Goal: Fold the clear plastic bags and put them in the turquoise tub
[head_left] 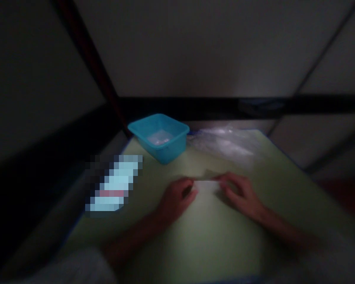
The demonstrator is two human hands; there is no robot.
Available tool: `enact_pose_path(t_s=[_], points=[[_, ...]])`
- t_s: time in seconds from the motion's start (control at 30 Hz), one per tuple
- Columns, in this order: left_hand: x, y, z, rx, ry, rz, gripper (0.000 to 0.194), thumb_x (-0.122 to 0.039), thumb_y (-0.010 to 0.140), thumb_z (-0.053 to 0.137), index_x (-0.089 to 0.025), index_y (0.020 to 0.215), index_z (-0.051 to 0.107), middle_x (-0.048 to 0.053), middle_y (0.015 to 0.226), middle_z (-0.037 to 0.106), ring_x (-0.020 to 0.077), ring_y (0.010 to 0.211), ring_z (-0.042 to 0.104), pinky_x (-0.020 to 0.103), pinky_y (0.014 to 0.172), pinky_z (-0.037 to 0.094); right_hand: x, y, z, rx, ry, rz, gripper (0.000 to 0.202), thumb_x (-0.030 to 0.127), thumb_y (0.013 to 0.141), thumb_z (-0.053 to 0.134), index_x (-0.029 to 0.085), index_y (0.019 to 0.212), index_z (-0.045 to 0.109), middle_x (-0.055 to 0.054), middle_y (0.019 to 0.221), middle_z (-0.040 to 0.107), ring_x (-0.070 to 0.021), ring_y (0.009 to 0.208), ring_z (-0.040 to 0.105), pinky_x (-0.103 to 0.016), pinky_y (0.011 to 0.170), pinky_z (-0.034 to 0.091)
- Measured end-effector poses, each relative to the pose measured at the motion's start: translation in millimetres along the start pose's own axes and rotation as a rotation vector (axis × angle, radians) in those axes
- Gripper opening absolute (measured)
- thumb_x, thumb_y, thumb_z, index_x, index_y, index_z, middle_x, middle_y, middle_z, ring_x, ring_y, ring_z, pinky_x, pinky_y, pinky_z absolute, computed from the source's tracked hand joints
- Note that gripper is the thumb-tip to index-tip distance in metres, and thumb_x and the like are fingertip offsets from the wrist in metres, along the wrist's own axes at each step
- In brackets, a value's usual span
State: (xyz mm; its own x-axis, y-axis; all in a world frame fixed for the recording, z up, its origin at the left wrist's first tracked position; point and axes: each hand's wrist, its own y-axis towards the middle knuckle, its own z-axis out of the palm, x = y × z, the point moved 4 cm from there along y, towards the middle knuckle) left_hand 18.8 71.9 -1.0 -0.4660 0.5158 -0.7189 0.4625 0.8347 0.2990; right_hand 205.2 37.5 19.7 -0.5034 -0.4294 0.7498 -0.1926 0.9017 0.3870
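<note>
Between my two hands, low over the middle of the table, is a small flat white piece (207,185), like a card or folded paper; its exact kind is too blurred to tell. My left hand (179,197) pinches its left end between thumb and fingers. At the right end, my right hand (240,193) grips it the same way, thumb nearest me and fingers behind. Beyond the left hand stands a blue plastic basin (174,150) with something pale and shiny inside it (159,137).
Crumpled clear plastic (227,144) lies along the far right of the pale green table (219,240). On the left edge is a pixelated light-blue area (118,181) that I cannot make out. Pale panels (195,51) rise behind the table. The scene is dim.
</note>
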Motion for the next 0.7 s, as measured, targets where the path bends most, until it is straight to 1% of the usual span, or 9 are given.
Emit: enact_pose_path(t_s=[0.07,0.13,0.2,0.3,0.33,0.4,0.5,0.6,0.7], points=[[2.0,2.5,-0.8,-0.015,-0.116,-0.111,0.018,-0.027,0.079,0.055,-0.015,0.066,0.061,0.002,0.065,0.064,0.0153,0.063,0.060,0.026,0.061,0.047,-4.5,1.6,-0.4,-0.064,0.124,0.131,0.019,0.032,0.084,0.048,0.019,0.073,0.055,0.000,0.063,0.058,-0.0142,0.057,0.056,-0.024,0.051,0.044],[4.0,4.3,1.0,-0.012,-0.266,-0.199,0.019,-0.028,0.076,0.057,-0.016,0.061,0.057,0.000,0.059,0.061,0.0136,0.058,0.058,0.023,0.055,0.043,-7.6,2.8,0.7,-0.111,0.233,0.224,0.022,0.038,0.082,0.050,0.020,0.070,0.051,0.003,0.056,0.048,-0.0109,0.048,0.046,-0.021,0.042,0.036],[6.4,5.1,5.1,0.012,-0.423,-0.282,0.017,-0.029,0.072,0.059,-0.016,0.061,0.055,0.000,0.060,0.063,0.0135,0.058,0.059,0.022,0.055,0.042,-7.5,3.2,3.0,-0.118,0.328,0.289,0.022,0.042,0.079,0.054,0.021,0.081,0.050,0.006,0.056,0.046,-0.0093,0.045,0.042,-0.019,0.040,0.032],[8.4,4.9,10.8,0.037,-0.585,-0.379,0.019,-0.031,0.068,0.061,-0.016,0.060,0.052,0.000,0.058,0.063,0.0133,0.056,0.059,0.023,0.057,0.043,-2.6,1.8,6.1,-0.094,0.390,0.337,0.041,0.041,0.074,0.062,0.022,0.107,0.044,0.009,0.055,0.042,-0.0086,0.043,0.039,-0.018,0.037,0.028],[8.5,4.7,11.7,0.037,-0.616,-0.395,0.019,-0.031,0.067,0.061,-0.016,0.060,0.052,-0.001,0.057,0.062,0.0131,0.056,0.059,0.023,0.057,0.043,-0.6,1.2,6.5,-0.090,0.382,0.333,0.047,0.040,0.073,0.063,0.023,0.111,0.042,0.010,0.054,0.040,-0.0086,0.042,0.038,-0.018,0.037,0.027],[8.0,4.5,12.4,0.033,-0.639,-0.405,0.019,-0.030,0.065,0.063,-0.015,0.059,0.052,-0.001,0.056,0.060,0.0118,0.055,0.057,0.022,0.055,0.041,1.8,0.5,6.5,-0.093,0.340,0.307,0.046,0.039,0.074,0.063,0.023,0.113,0.045,0.009,0.053,0.038,-0.0090,0.042,0.037,-0.019,0.037,0.027],[7.7,4.6,11.3,0.011,-0.654,-0.397,0.018,-0.027,0.062,0.066,-0.014,0.059,0.054,-0.003,0.054,0.057,0.0090,0.051,0.051,0.020,0.051,0.037,-0.5,0.6,6.6,-0.104,0.317,0.277,0.036,0.041,0.074,0.061,0.022,0.105,0.054,0.005,0.058,0.045,-0.0097,0.046,0.041,-0.020,0.039,0.031],[10.0,4.8,9.9,-0.036,-0.780,-0.420,0.019,-0.031,0.067,0.065,-0.013,0.072,0.060,-0.001,0.059,0.059,0.0103,0.055,0.054,0.022,0.055,0.042,-7.1,1.0,8.0,-0.092,0.361,0.301,0.036,0.041,0.073,0.063,0.022,0.103,0.057,0.004,0.060,0.050,-0.0096,0.047,0.042,-0.020,0.040,0.033],[13.3,5.2,7.7,-0.094,-0.878,-0.429,0.027,-0.035,0.070,0.065,-0.013,0.084,0.062,0.002,0.067,0.063,0.0133,0.061,0.059,0.026,0.062,0.047,-11.0,0.8,10.4,-0.039,0.381,0.344,0.042,0.042,0.072,0.065,0.022,0.108,0.056,0.007,0.053,0.045,-0.0084,0.042,0.039,-0.019,0.037,0.030]])
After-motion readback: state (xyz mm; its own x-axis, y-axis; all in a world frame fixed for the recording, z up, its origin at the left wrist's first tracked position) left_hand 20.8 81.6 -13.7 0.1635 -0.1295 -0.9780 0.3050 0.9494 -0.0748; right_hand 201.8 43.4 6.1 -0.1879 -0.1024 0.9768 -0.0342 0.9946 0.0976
